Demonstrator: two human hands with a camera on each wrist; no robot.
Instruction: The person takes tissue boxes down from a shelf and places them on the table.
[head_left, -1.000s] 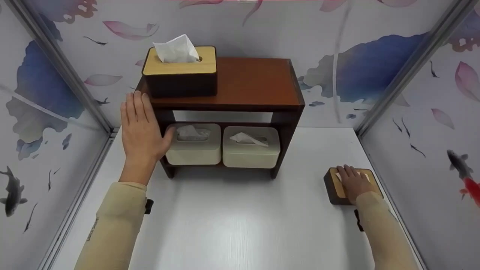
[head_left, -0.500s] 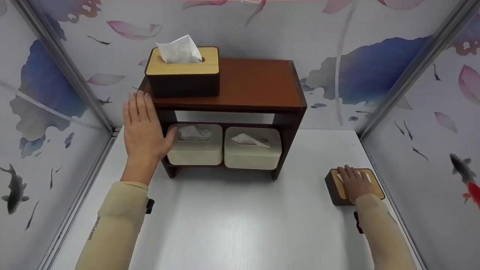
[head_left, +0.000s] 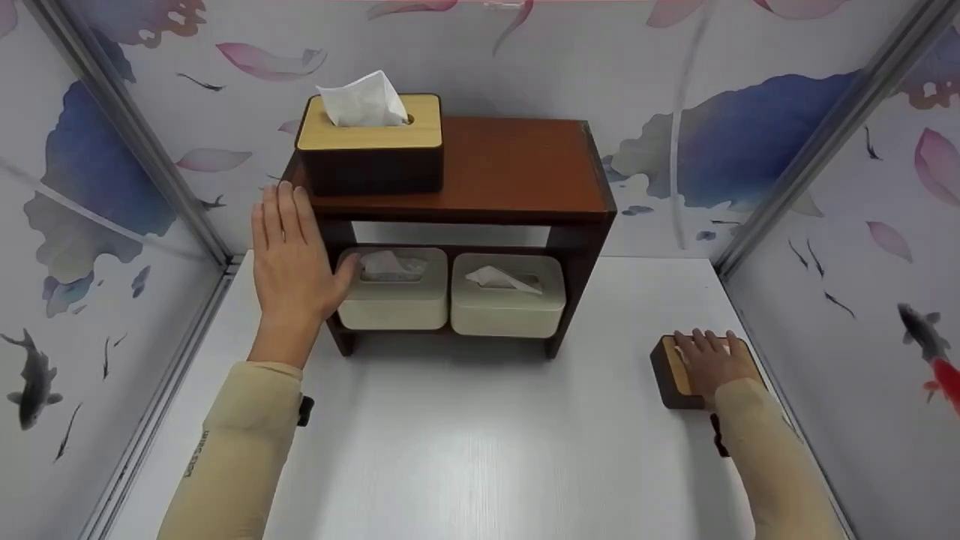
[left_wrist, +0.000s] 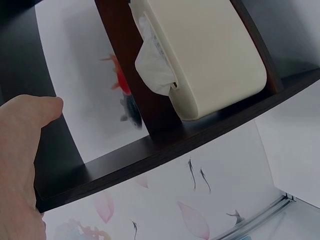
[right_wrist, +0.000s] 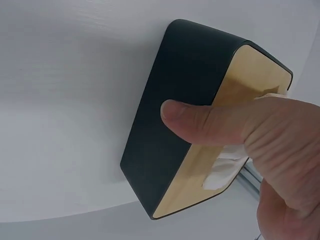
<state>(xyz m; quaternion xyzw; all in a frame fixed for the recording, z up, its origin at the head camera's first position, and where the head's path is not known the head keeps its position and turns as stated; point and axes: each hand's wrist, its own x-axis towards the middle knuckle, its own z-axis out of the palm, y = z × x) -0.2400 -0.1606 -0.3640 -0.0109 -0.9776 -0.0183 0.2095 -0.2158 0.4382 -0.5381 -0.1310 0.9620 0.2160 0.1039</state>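
My left hand (head_left: 292,262) lies with straight fingers along the left side panel of a brown wooden shelf (head_left: 517,165). In the left wrist view its thumb (left_wrist: 47,110) rests by the panel's front edge. At the right, my right hand (head_left: 716,364) covers the wooden top of a small dark tissue box (head_left: 670,379) standing on the table. The right wrist view shows the thumb (right_wrist: 200,122) pressed on the box's dark side; the other fingertips are hidden there. A larger dark tissue box (head_left: 375,169) sits on the shelf top's left end, a white tissue (head_left: 367,103) sticking up.
Two cream tissue boxes (head_left: 394,307) (head_left: 508,315) stand side by side on the lower level of the shelf. The white table (head_left: 465,435) spreads in front of it. Printed walls (head_left: 862,247) with metal frame posts (head_left: 817,150) enclose the left, back and right.
The right hand's fingers have spread and shifted slightly right on the small tissue box. The left hand keeps its place at the shelf's side. The view has drifted a little.
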